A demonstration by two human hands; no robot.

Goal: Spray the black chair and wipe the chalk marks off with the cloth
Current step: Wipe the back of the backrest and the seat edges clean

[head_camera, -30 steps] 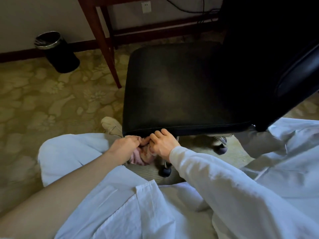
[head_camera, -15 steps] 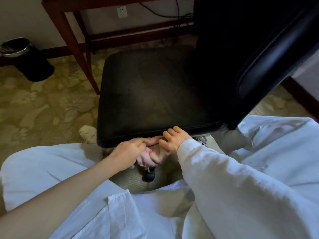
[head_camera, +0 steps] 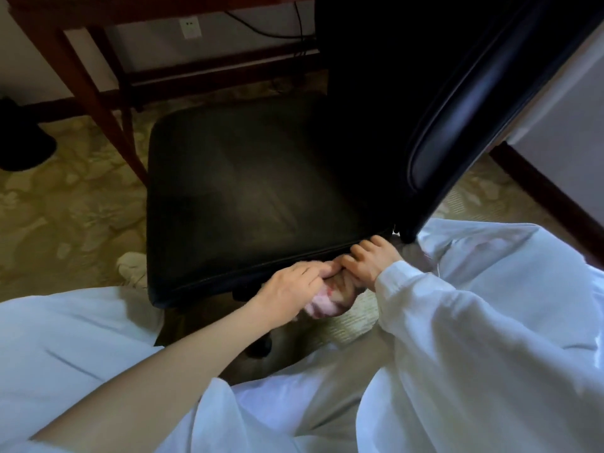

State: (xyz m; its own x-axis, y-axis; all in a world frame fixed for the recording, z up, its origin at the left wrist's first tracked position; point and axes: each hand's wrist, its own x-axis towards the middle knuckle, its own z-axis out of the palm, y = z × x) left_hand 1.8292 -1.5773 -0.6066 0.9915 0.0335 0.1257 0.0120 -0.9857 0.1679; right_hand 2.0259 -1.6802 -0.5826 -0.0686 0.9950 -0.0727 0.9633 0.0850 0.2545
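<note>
The black chair (head_camera: pixel 255 188) fills the middle of the head view, its padded seat facing me and its backrest (head_camera: pixel 457 109) rising on the right. Faint pale smears show on the seat. Just below the seat's front edge, both hands meet over a bunched pink cloth (head_camera: pixel 327 300). My left hand (head_camera: pixel 291 289) grips the cloth from the left with curled fingers. My right hand (head_camera: pixel 367 261) holds it from the right, its fingers curled against the seat edge. No spray bottle is in view.
A red-brown wooden desk leg (head_camera: pixel 94 103) stands left of the chair, with a dark bin (head_camera: pixel 19 142) at the far left. Patterned carpet (head_camera: pixel 65 207) covers the floor. My white-clad knees lie at the bottom. A chair caster (head_camera: pixel 260 346) sits under the seat.
The view has shifted right and closer, so the chair and bin slid left. Both hands stayed together on the pink cloth under the seat's front edge and moved rightward along it.
</note>
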